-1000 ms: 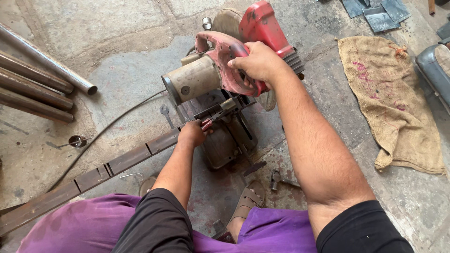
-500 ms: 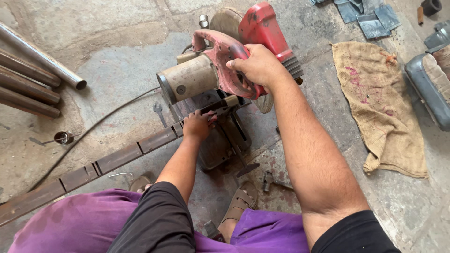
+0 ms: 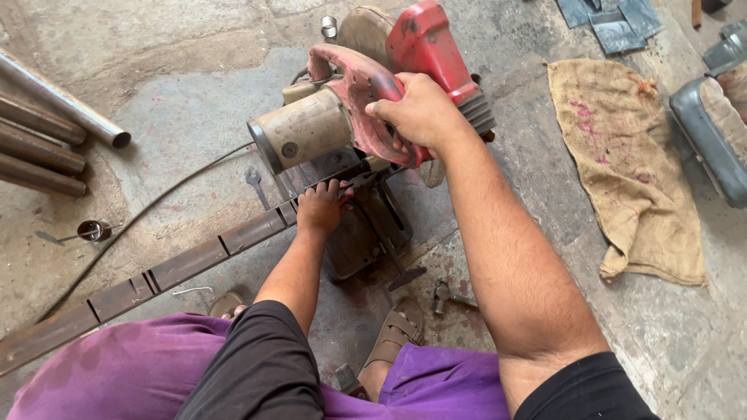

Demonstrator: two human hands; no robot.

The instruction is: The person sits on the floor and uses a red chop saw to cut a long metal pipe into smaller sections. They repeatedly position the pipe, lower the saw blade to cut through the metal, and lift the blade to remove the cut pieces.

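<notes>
A red chop saw [image 3: 366, 101] with a grey motor drum stands on the concrete floor in front of me. My right hand [image 3: 420, 113] is closed around its worn pink-red handle. My left hand [image 3: 319, 206] presses down on a long flat metal bar [image 3: 187, 264], marked with cross notches, where the bar enters the saw's base. The bar runs from the saw toward the lower left. The saw head hides the blade and the cut point.
Several metal pipes [image 3: 54, 124] lie at the left edge. A black cable [image 3: 148, 210] curves across the floor. A small spanner [image 3: 254, 180] lies by the saw. A burlap sack [image 3: 630, 163] lies on the right, with metal scraps [image 3: 607, 19] beyond. My sandalled foot [image 3: 393, 334] is below the saw.
The view has shifted slightly and drawn closer. Both hands keep their hold; the left hand stays on the bar beside the saw base.
</notes>
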